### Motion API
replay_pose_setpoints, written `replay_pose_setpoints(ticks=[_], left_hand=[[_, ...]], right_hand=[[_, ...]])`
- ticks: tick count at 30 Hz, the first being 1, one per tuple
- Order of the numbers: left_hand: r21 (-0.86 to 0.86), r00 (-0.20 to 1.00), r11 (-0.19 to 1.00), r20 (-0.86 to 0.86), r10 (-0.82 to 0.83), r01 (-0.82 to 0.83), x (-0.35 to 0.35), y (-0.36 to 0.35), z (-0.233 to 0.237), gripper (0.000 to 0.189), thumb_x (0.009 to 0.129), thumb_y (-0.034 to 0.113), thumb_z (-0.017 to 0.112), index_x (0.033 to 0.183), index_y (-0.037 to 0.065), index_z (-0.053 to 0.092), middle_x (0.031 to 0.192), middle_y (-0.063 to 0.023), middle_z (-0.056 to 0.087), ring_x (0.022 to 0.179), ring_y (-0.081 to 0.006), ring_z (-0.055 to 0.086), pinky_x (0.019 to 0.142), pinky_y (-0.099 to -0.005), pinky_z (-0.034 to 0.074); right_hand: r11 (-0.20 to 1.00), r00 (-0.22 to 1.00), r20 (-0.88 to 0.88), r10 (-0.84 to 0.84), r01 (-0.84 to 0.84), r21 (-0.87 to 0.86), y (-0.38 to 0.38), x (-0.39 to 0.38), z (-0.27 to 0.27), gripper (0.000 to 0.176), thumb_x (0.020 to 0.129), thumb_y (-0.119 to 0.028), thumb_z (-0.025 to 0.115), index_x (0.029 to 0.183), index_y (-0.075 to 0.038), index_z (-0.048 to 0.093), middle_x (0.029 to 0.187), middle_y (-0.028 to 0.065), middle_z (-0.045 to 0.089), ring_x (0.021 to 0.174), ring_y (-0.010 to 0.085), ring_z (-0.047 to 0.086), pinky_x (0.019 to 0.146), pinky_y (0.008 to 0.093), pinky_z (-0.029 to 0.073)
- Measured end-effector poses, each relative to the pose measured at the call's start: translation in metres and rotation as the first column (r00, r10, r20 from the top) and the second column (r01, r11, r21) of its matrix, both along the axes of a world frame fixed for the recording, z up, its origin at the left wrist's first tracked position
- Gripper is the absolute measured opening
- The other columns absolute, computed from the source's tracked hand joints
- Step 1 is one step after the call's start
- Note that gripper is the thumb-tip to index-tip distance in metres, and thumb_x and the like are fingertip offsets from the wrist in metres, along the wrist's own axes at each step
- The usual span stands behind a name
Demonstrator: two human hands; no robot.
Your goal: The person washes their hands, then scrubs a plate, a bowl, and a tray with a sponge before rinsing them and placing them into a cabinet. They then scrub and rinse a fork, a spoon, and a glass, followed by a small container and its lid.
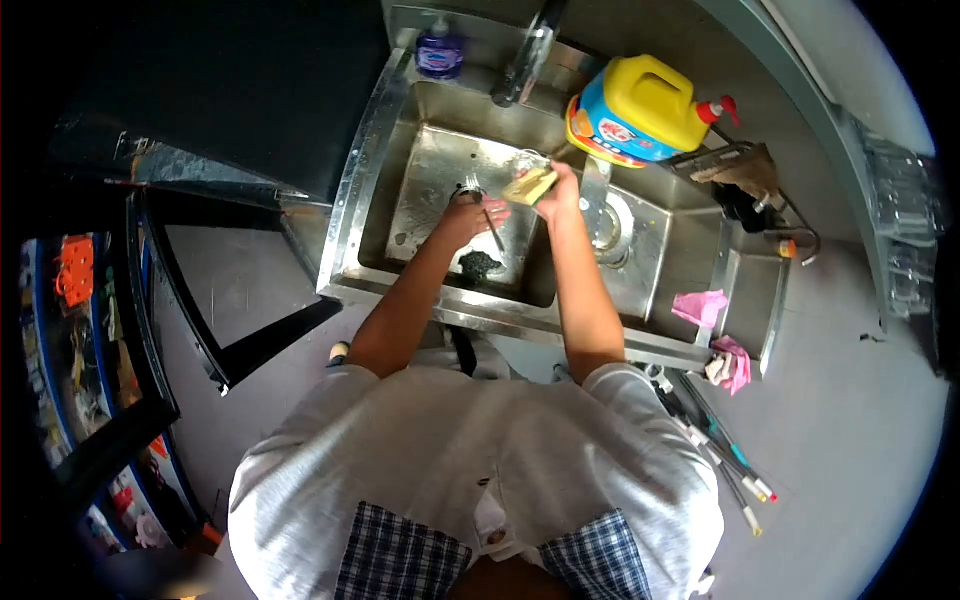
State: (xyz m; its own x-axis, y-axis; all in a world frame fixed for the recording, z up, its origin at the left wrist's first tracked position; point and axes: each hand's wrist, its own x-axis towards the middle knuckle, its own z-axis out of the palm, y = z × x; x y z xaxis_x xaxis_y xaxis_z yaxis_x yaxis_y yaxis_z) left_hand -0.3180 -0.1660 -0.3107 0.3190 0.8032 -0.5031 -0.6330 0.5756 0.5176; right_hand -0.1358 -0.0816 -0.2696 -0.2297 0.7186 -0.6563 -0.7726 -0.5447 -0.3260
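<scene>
Both my hands are over the left basin of a steel sink [380,150]. My left hand [468,217] grips a thin metal utensil [492,228], whose shaft sticks out toward me. My right hand [560,190] holds a yellow sponge [529,184] just right of the utensil's upper end. A clear glass object [524,160] shows right behind the sponge; what it is I cannot tell. A dark scouring pad [481,264] lies on the basin floor below my left hand.
The tap [528,55] stands behind the basin, with a purple soap bottle [440,50] to its left and a big yellow detergent jug [640,110] to its right. Pink cloths [700,305] lie on the sink's right ledge. Mop handles [720,450] lie on the floor at right.
</scene>
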Motion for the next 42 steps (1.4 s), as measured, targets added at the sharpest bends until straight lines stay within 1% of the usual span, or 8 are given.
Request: replay_pose_setpoints(ticks=[9, 12, 18, 26, 31, 34, 36, 42], left_hand=[[0.186, 0.971, 0.973, -0.218, -0.093, 0.135, 0.031, 0.000, -0.023, 0.012, 0.089, 0.015, 0.053, 0.096, 0.005, 0.053, 0.086, -0.0084, 0.062, 0.070, -0.0197, 0.062, 0.060, -0.0308, 0.051], [0.059, 0.976, 0.997, -0.208, 0.061, -0.049, 0.060, -0.016, 0.071, 0.004, 0.089, 0.006, 0.050, 0.089, 0.003, 0.052, 0.085, -0.0131, 0.064, 0.067, -0.0215, 0.062, 0.058, -0.0315, 0.052], [-0.014, 0.962, 0.996, -0.264, 0.076, -0.083, 0.086, -0.025, 0.081, 0.007, 0.089, 0.008, 0.053, 0.088, 0.002, 0.050, 0.086, -0.0156, 0.064, 0.067, -0.0224, 0.062, 0.060, -0.0334, 0.054], [0.080, 0.915, 0.994, -0.401, -0.037, 0.075, 0.113, -0.030, 0.079, 0.006, 0.088, 0.003, 0.049, 0.093, 0.004, 0.051, 0.079, -0.0104, 0.062, 0.064, -0.0203, 0.062, 0.052, -0.0293, 0.053], [0.238, 0.913, 0.958, -0.406, -0.052, 0.160, 0.107, -0.028, 0.078, 0.023, 0.082, -0.002, 0.050, 0.104, 0.004, 0.054, 0.080, -0.0089, 0.062, 0.058, -0.0164, 0.061, 0.049, -0.0265, 0.052], [0.438, 0.891, 0.854, -0.450, -0.064, 0.282, 0.103, -0.036, 0.091, 0.025, 0.081, -0.001, 0.053, 0.106, 0.003, 0.054, 0.085, -0.0077, 0.063, 0.061, -0.0153, 0.061, 0.052, -0.0253, 0.051], [0.336, 0.859, 0.886, -0.497, -0.120, 0.318, 0.098, -0.037, 0.106, 0.023, 0.082, 0.001, 0.053, 0.104, 0.002, 0.053, 0.081, -0.0080, 0.062, 0.058, -0.0150, 0.060, 0.051, -0.0257, 0.051], [0.313, 0.669, 0.757, -0.713, -0.212, 0.573, 0.078, -0.017, 0.118, 0.016, 0.089, 0.005, 0.043, 0.100, 0.001, 0.053, 0.080, -0.0089, 0.062, 0.058, -0.0160, 0.061, 0.047, -0.0268, 0.050]], right_hand=[[0.988, 0.994, 0.018, -0.110, 0.108, 0.112, -0.051, 0.042, -0.013, 0.039, 0.096, -0.032, 0.029, 0.118, -0.006, 0.048, 0.114, 0.0128, 0.056, 0.106, 0.0340, 0.051, 0.095, 0.0504, 0.038], [0.964, 0.979, 0.053, -0.196, 0.183, 0.195, -0.070, 0.038, 0.010, 0.032, 0.096, -0.030, 0.035, 0.122, -0.016, 0.046, 0.119, 0.0083, 0.053, 0.110, 0.0289, 0.049, 0.097, 0.0469, 0.036], [0.941, 0.963, -0.257, -0.078, 0.156, 0.301, -0.100, 0.049, 0.023, 0.053, 0.093, -0.045, 0.034, 0.120, 0.000, 0.046, 0.115, 0.0135, 0.055, 0.111, 0.0306, 0.048, 0.094, 0.0439, 0.037], [0.914, 0.917, 0.357, -0.178, 0.020, 0.405, -0.121, 0.047, 0.012, 0.034, 0.084, -0.019, 0.058, 0.110, 0.002, 0.051, 0.100, 0.0106, 0.059, 0.079, 0.0213, 0.061, 0.065, 0.0318, 0.049], [0.937, -0.107, 0.963, -0.248, -0.280, 0.210, -0.141, 0.033, 0.068, 0.048, 0.081, -0.035, 0.060, 0.096, 0.010, 0.061, 0.086, 0.0213, 0.065, 0.072, 0.0207, 0.062, 0.067, 0.0315, 0.049], [0.932, 0.310, 0.949, -0.057, -0.324, 0.162, -0.145, 0.038, 0.087, 0.041, 0.084, -0.031, 0.058, 0.093, 0.009, 0.062, 0.081, 0.0170, 0.065, 0.068, 0.0214, 0.062, 0.064, 0.0314, 0.048], [0.956, 0.865, 0.500, -0.038, -0.114, 0.269, -0.141, 0.045, 0.069, 0.025, 0.092, -0.020, 0.049, 0.098, 0.003, 0.059, 0.079, 0.0087, 0.062, 0.061, 0.0176, 0.058, 0.055, 0.0299, 0.048], [0.911, 0.961, 0.264, -0.081, -0.036, 0.411, -0.139, 0.031, 0.057, 0.018, 0.090, -0.011, 0.051, 0.102, 0.002, 0.056, 0.089, 0.0125, 0.062, 0.069, 0.0213, 0.061, 0.048, 0.0354, 0.048]])
